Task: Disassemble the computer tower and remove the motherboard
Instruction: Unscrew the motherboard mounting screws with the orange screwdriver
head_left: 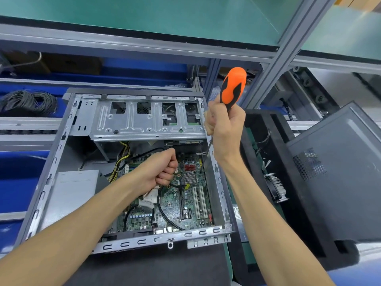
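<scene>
Head view shows the tower [127,168] opened on the bench, side panel [338,172] off, motherboard [185,203] still inside; right hand [223,129] grips the screwdriver [233,87] on a screw, left hand [162,170] fisted above, seemingly empty.

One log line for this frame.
right hand grips screwdriver, tip at motherboard | left hand fisted above board | tower open

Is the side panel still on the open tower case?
No: the side panel leans off to the right, and the tower case lies open showing the motherboard.
</scene>
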The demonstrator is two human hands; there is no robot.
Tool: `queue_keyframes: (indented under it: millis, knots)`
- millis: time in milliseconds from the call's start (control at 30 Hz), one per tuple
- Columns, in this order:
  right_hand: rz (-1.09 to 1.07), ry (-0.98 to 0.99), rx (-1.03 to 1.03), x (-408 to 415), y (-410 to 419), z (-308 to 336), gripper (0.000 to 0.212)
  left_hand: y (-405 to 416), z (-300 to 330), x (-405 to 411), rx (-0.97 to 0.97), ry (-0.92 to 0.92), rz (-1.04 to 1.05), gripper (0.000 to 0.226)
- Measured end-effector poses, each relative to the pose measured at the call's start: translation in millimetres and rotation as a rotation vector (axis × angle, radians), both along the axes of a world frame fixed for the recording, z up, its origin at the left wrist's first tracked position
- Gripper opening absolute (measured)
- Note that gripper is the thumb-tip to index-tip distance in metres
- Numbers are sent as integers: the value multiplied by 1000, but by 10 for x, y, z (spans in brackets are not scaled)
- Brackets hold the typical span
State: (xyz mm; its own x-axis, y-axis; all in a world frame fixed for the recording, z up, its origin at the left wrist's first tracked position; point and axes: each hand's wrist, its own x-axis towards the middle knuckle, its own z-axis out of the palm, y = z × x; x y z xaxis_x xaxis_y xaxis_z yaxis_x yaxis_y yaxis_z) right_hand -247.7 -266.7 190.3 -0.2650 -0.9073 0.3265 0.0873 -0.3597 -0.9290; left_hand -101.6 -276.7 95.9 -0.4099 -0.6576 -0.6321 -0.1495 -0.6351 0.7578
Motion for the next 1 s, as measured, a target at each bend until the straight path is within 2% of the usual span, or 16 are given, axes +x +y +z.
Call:
queue_keyframes:
  millis: [300,1000]
  knots:
    - [18,-37,-13,-13,-21,72,32,1,19,0,-13,-26,13,30]
    - [-1,25,38,51,-49,16,36,-40,-24,15,-35,-25,4,28]
